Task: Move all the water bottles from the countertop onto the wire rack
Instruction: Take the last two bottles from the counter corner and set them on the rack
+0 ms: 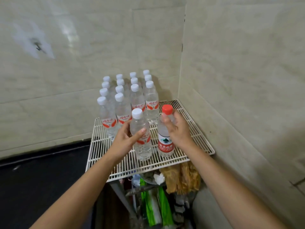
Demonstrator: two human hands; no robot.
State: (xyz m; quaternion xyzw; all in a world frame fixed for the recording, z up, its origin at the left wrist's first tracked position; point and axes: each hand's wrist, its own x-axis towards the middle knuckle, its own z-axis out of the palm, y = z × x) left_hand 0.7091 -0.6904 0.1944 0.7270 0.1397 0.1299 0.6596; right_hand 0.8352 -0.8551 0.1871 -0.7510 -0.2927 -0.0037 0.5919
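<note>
Head view: a white wire rack (pixel 194 129) sits in a corner of tiled walls (pixel 239 71), with a dark worktop (pixel 41 176) to its left. On the far left part of the rack a block of bottles (pixel 123 111) stands upright in four close files, all with white caps and red-and-white labels. Nearer, at the rack's middle, two more bottles stand side by side, just apart. The left hand (pixel 127 138) has its grip closed on the white-cap bottle (pixel 142 146), thumb across the front at label height, fingers behind. The right hand (pixel 176 129) has its grip closed on the red-cap bottle (pixel 165 142), fingers curled round its shoulder just under the cap. Both bottles are upright with their bases down at the wires; whether they rest on them cannot be told. Under the rack's near edge lie green packets (pixel 163 207) and brown dried goods (pixel 183 179)
</note>
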